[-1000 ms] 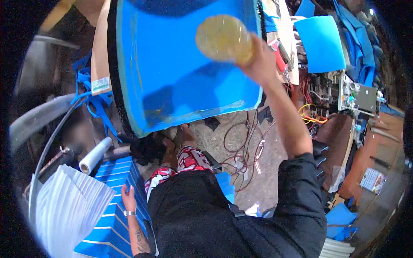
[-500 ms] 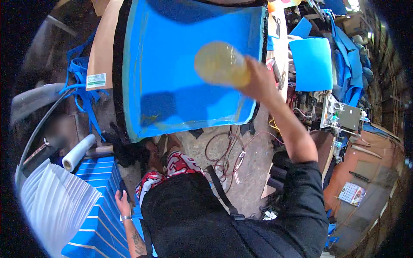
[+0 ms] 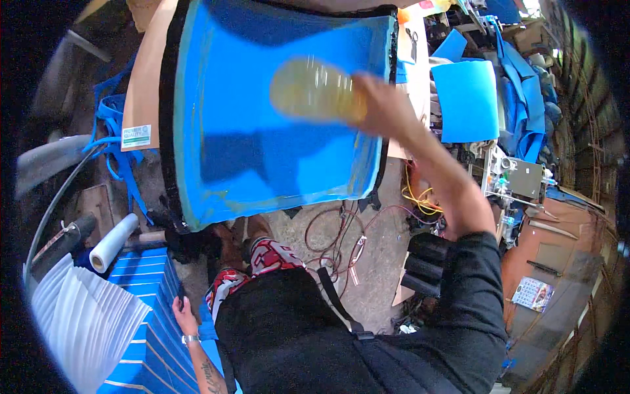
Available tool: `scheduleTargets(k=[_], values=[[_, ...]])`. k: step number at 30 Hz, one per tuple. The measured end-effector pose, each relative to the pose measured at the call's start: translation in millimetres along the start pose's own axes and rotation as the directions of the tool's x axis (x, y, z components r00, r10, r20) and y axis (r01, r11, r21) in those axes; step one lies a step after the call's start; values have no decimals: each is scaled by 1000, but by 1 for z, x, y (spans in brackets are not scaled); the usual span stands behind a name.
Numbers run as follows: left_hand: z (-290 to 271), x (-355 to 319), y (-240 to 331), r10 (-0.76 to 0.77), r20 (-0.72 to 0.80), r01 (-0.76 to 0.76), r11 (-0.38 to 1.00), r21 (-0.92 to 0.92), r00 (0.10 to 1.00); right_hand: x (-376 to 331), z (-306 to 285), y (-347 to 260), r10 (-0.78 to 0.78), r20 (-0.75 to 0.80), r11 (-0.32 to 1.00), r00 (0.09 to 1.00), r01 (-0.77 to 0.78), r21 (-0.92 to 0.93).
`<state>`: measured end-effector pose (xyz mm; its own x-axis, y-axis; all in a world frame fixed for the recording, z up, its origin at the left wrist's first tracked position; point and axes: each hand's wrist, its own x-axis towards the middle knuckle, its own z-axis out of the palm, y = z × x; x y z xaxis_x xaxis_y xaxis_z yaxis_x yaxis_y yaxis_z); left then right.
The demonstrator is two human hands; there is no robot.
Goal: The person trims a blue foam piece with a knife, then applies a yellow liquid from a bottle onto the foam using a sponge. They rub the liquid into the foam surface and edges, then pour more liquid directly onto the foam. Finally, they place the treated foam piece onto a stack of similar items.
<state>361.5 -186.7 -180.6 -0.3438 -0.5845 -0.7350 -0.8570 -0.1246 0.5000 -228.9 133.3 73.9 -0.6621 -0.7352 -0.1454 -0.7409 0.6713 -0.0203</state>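
Observation:
My right hand point(image 3: 384, 108) is closed round one end of a clear, yellowish plastic bottle point(image 3: 312, 88), blurred by motion and tilted onto its side. Below the bottle a large blue sheet point(image 3: 262, 190) with black edging spreads across a bench, and a dark shadow falls over it. Glossy, yellowish streaks run along the sheet's side and front margins. Whether the bottle touches the sheet I cannot tell. My left hand point(image 3: 186, 315) hangs low at my side, fingers loosely apart and holding nothing, beside a stack of blue, white-striped sheets point(image 3: 141, 289).
White foam sheets point(image 3: 92, 315) and a clear film roll point(image 3: 115, 243) lie at the left. Red hose point(image 3: 315, 230) coils on the floor ahead of my feet. Scissors point(image 3: 412, 46) and a smaller blue panel point(image 3: 466, 102) are on the right, near cluttered machinery.
My right hand has carried the bottle a little to the left above the blue sheet. The whole view has shifted slightly. My left hand stays low at my side.

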Motion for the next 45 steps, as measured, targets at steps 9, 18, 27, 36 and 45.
scheduleTargets(k=[9,18,27,36,45], values=[[14,-2,-22,35,-45,-37,998,-46,998,-75,30,-35,-140,233,989,962,127,69],[11,-10,6,39,-31,-43,988,-151,999,67,-10,72,241,-430,967,870,-174,188],[34,-11,-23,-110,3,108,968,-228,994,-62,45,-25,202,121,883,972,-234,406],[15,-34,25,-110,-56,107,992,-61,992,193,65,16,810,-497,470,313,163,868],[27,-26,11,-121,-27,114,977,-179,992,-23,143,-153,471,-119,387,874,-84,918]])
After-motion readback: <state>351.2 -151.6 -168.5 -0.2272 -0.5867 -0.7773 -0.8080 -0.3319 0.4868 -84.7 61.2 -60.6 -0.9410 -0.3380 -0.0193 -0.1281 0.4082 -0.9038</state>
